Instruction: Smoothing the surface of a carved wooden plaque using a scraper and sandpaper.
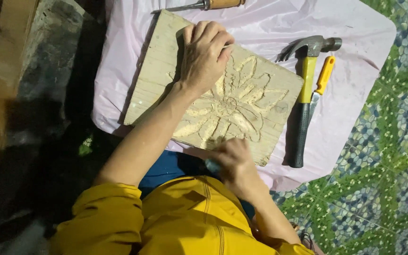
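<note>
Carving underway: your left hand (204,54) lies flat, fingers spread, steadying the flower-relief board (213,89), while your right hand (230,158), at six o'clock, grips a small tool; next stroke likely needs steady pressure.

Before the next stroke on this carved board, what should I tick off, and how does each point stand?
1. Board steadied: ok. The left hand lies flat on the wooden board, over the far part of the flower relief.
2. Board bedded on the pink sheet: ok.
3. Working hand placed: ok. The right hand is at the board's near edge.
4. What the right hand grips: cannot tell; blurred, only a bluish bit shows.
5. Spare tools off the board: ok. The claw hammer and the yellow-handled tool lie beside it, the wooden-handled chisel beyond it.
</note>
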